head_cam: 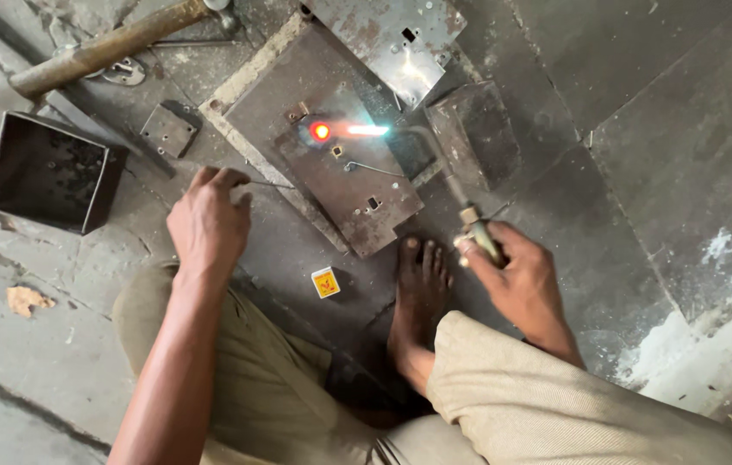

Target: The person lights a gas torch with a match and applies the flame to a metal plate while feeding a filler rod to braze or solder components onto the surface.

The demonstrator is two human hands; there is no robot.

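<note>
My right hand (517,280) grips the handle of a gas torch (456,194). Its curved nozzle points left, and the flame strikes a glowing red spot (320,131) on a rusty metal plate (348,185) lying on the floor. My left hand (209,220) pinches a thin metal rod (269,182) whose tip reaches toward the plate's left edge. The plate rests on a larger steel sheet (262,95). My bare foot (419,297) is planted just below the plate, between my knees.
A dark open metal box (51,172) sits at the left. A long wooden-handled hammer (107,47) lies at the top left. A shiny metal sheet (396,39) and a dark block (473,133) lie beyond the plate. A small yellow matchbox (325,282) lies near my foot.
</note>
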